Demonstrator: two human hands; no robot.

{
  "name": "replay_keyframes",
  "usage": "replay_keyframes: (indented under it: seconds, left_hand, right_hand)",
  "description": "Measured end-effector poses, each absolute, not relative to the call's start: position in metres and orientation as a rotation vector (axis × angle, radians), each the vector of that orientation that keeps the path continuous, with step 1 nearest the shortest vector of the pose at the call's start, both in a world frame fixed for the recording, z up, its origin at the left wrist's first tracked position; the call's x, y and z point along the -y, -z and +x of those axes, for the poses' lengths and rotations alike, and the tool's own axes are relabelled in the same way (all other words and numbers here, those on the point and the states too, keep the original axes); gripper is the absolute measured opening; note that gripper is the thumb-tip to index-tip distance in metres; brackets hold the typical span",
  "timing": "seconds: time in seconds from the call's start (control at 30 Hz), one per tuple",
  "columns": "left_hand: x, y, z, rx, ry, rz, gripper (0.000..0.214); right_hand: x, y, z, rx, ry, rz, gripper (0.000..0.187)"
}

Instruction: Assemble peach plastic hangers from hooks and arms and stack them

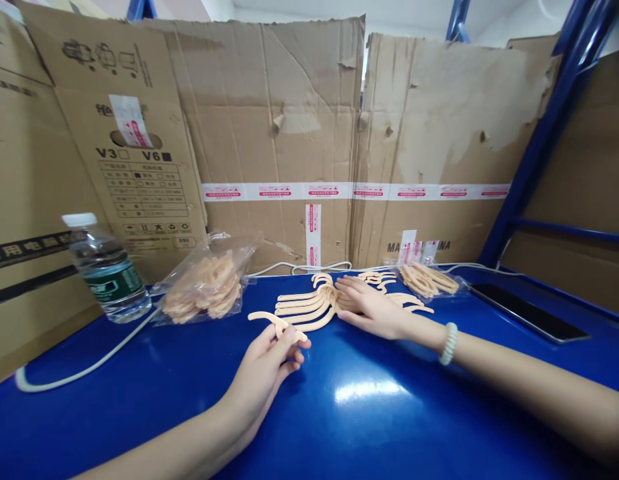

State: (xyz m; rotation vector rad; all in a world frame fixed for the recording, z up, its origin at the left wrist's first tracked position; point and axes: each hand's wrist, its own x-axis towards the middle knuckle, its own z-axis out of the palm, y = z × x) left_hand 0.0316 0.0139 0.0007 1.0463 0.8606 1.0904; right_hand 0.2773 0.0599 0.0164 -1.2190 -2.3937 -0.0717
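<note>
My left hand (269,363) is closed in a pinch on a beige plastic folding hanger (263,316), held just above the table with one curved arm pointing left. On the blue table ahead lies an overlapping row of similar beige hangers (304,308), their curved arms spread to both sides and hooks at the back. Over the middle of that row is my right hand (372,308), its fingers on the far side and thumb on the near side, gripping the hangers. The palm hides part of the row. A pale beaded bracelet (448,344) circles the right wrist.
A clear bag of beige hangers (204,287) lies at left, beside a water bottle (109,270). Another bagged bundle (429,279) sits at back right, near a black phone (529,312). A white cable (89,377) runs along the table (369,427). Cardboard sheets (279,133) stand behind.
</note>
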Motion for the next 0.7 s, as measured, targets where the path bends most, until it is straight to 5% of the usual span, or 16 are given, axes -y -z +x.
replay_keyframes:
  seconds: [0.1,0.47,0.7]
  left_hand:
    - [-0.012,-0.003,0.034,-0.851,-1.072,1.055,0.049]
    - [-0.016,-0.013,0.033,-0.891,-1.101,1.013,0.052]
    - [-0.026,-0.016,0.026,-0.933,-1.215,1.044,0.045]
  right_hand:
    - [-0.072,-0.002,0.282,2.458,0.144,-1.453,0.074]
    - [-0.098,0.01,0.29,2.438,0.126,-1.525,0.079]
    - [-0.066,-0.011,0.302,2.342,0.202,-1.412,0.045]
